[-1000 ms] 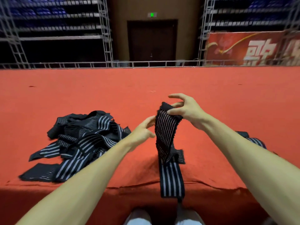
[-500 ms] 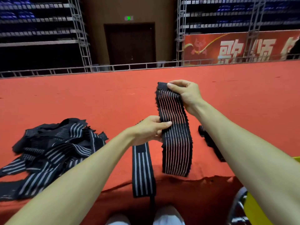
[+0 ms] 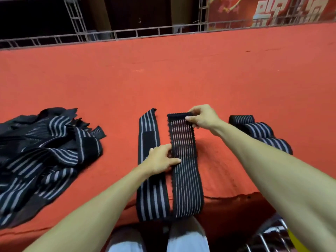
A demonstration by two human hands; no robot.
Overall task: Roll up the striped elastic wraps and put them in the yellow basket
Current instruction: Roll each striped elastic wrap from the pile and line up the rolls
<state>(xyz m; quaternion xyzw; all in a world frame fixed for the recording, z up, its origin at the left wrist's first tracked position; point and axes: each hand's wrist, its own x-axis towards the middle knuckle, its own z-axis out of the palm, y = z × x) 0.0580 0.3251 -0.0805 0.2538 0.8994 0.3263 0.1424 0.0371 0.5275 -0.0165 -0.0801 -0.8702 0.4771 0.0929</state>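
Red carpet: wrap lengthwise, near-to-far.

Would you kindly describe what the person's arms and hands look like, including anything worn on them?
Both arms are bare: no sleeve shows on the left forearm or the right forearm as far as the frame's edge. The left hand and right hand wear no gloves, and no ring, watch or wristband is visible.

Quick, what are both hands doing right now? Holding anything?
Left hand: grips the striped wrap at its middle.
Right hand: pinches that wrap's far end.
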